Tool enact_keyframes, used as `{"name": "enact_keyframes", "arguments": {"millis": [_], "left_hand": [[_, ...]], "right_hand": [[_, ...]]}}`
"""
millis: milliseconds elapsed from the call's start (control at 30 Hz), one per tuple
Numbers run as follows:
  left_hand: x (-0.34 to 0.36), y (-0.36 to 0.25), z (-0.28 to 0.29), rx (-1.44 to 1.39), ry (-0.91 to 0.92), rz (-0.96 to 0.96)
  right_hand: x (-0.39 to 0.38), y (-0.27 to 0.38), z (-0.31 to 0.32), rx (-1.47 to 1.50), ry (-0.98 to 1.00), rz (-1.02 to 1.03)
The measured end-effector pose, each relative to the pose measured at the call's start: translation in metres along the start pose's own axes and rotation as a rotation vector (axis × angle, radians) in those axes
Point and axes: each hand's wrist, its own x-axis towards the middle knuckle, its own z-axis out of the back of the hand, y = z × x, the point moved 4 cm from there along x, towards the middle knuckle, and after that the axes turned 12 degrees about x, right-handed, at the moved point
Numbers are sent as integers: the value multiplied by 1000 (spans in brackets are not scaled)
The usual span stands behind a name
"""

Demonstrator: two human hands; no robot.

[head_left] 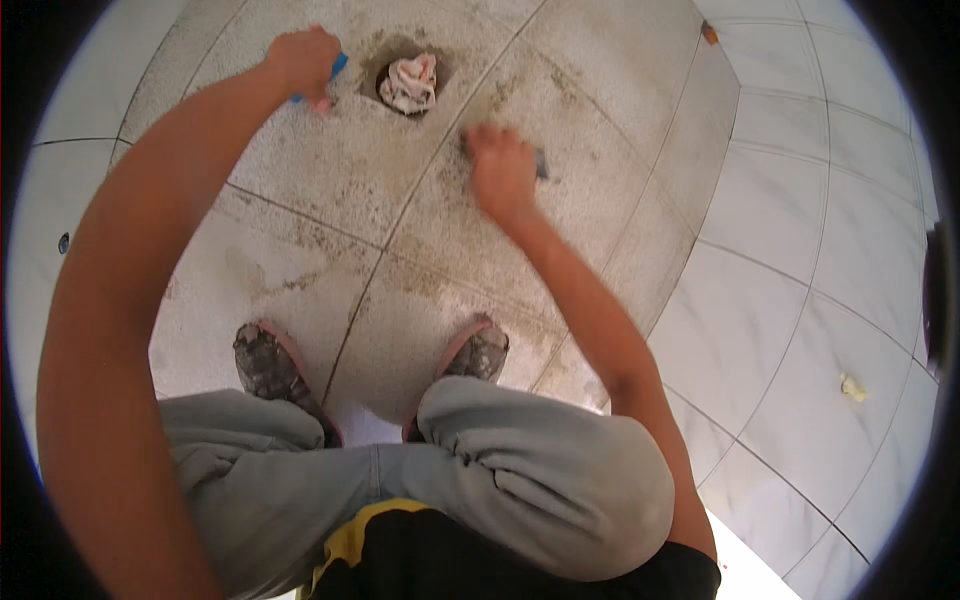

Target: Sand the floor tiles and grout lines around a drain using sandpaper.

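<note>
My left hand (303,62) is closed around a blue object (338,66), whose kind is mostly hidden by the fingers, over the floor at the far left. My right hand (503,170) presses down on the dirty tile, gripping a dark grey pad-like piece (541,163) that shows at both sides of the fingers. Between the two hands, a square hole (398,50) in the floor is stuffed with a crumpled pinkish-white cloth (411,85). Brown grime marks the floor tiles (340,180) around both hands.
My shoes (272,365) stand on the tiles below the hands, under my bent knees in grey trousers (540,470). A white marbled tile wall (770,210) rises at the right, with a yellowish smear (852,387) on it. A small orange-brown bit (709,33) lies in the far right corner.
</note>
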Motion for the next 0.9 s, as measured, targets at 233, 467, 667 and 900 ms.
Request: {"name": "enact_keyframes", "arguments": {"millis": [233,467,667,900], "left_hand": [[7,11,-5,7,-108,-6],[-1,15,-2,-6,-11,31],[4,1,7,-19,18,-51],[3,-4,7,-45,61,-41]], "right_hand": [[-6,24,-5,-3,-115,36],[-23,44,-17,123,-134,37],[26,-17,-6,19,-22,-100],[-3,-52,9,152,-91,-271]]}}
